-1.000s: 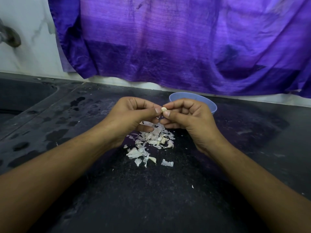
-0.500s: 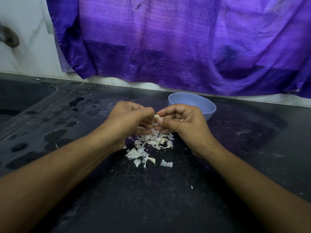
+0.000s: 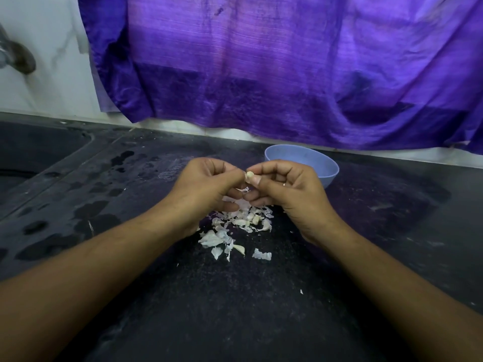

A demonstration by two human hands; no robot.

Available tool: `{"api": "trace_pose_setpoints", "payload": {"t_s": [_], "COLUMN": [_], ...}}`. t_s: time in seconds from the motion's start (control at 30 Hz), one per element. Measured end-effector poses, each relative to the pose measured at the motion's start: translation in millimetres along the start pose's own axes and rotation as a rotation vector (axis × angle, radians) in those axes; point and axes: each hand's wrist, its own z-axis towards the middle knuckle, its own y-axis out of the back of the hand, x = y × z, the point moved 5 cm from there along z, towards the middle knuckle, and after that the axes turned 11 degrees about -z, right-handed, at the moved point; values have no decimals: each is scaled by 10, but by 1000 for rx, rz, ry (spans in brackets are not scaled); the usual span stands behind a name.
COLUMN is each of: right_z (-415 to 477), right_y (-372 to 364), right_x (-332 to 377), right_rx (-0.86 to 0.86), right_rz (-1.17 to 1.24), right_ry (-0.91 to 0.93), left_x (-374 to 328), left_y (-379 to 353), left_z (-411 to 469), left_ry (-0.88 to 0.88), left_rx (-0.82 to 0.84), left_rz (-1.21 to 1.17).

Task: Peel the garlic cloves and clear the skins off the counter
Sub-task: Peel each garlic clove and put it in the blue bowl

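Left hand: the left hand (image 3: 209, 186) was in the middle of the frame, fingers curled, with its thumb and first finger pinching one side of a small pale garlic clove (image 3: 249, 176).
Right hand: the right hand (image 3: 290, 189) was just beside it, fingers curled, pinching the other side of the same clove.
Garlic clove: it was held up between the two hands, above the skins.
Skins: a pile of thin white papery garlic skins (image 3: 235, 228) lay on the black speckled stone counter (image 3: 235, 309), just below the hands.
Bowl: a round light blue plastic bowl (image 3: 324, 165) stood behind the right hand, partly hidden.
Cloth: a big shiny purple cloth (image 3: 287, 74) hung across the top of the frame.
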Motion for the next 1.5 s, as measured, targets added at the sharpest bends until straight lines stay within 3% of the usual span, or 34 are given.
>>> {"api": "trace_pose_setpoints", "payload": {"t_s": [0.7,1.17,1.5], "right_z": [13,34,41], "right_y": [46,57,105], "right_x": [3,-47,-24], "right_rx": [23,47,8], "right_rz": [34,-63,-272], "right_ry": [-34,17,129], "left_x": [-77,-43,-18], "left_y": [46,47,30], "left_z": [22,24,10], "left_ry": [-130,-17,74], "left_rx": [64,109,121], "left_rz": [94,38,9]}}
